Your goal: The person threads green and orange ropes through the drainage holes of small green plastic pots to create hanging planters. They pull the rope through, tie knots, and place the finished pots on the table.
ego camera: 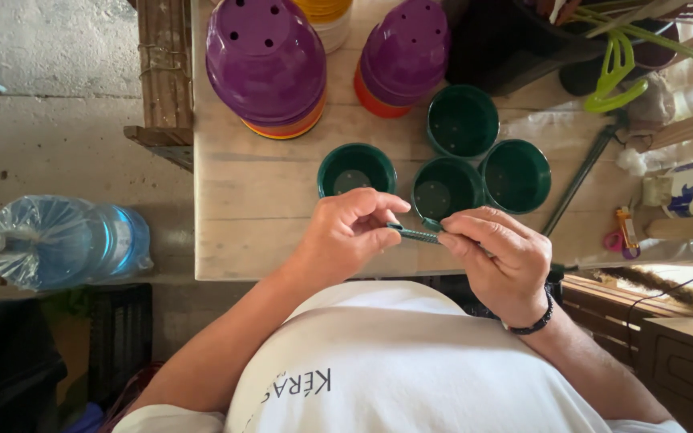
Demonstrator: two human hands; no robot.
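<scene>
Both my hands meet over the near edge of a pale wooden table [234, 224]. My left hand [346, 236] pinches one end of a thin dark green ribbed stick [415, 234]. My right hand [500, 261], with a dark band at the wrist, grips the stick's other end. Just beyond my fingers stand several small dark green pots [356, 168], open side up, close together.
Two stacks of upturned purple and orange pots [266, 60] stand at the table's far side. A black container holding green stakes [523, 36] is at the back right. A long green rod [579, 176] and small scissors [621, 234] lie at right. A large water bottle [62, 240] lies on the floor at left.
</scene>
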